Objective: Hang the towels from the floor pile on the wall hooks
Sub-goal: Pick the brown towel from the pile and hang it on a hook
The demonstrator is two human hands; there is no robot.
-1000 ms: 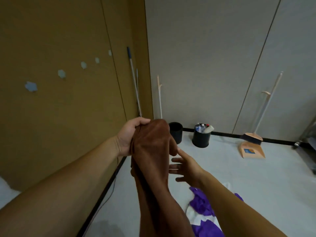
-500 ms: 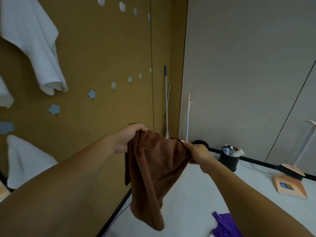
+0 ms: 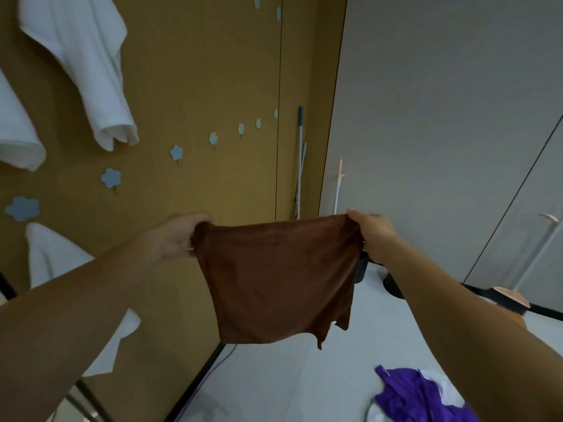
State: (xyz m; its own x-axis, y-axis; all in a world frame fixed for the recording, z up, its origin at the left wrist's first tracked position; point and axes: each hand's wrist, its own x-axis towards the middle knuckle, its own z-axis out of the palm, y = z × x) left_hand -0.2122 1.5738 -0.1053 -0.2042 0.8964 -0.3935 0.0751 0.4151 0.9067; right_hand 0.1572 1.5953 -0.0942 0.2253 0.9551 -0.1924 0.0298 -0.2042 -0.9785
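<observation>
A mustard-yellow panelled wall (image 3: 198, 71) fills the left half and meets a pale grey wall (image 3: 441, 102) at the corner, with a whitish floor (image 3: 274, 382) below. Three white terry towels hang on the yellow wall: a large one (image 3: 88, 62) at the top left, a second (image 3: 15, 132) cut off by the left edge, and a third (image 3: 51, 257) lower down behind the left forearm. A square brown microfibre towel (image 3: 274, 278) is held up in the air in front of the corner, stretched flat by its top edge and clear of the floor. A crumpled purple cloth (image 3: 411, 394) lies on the floor at the lower right (white fabric shows under it). The left grip (image 3: 179, 236) pinches the brown towel's upper left corner and the right grip (image 3: 373, 236) pinches its upper right corner. Small pale blue flower-shaped hooks (image 3: 111, 178) run in a rising row along the yellow wall.
</observation>
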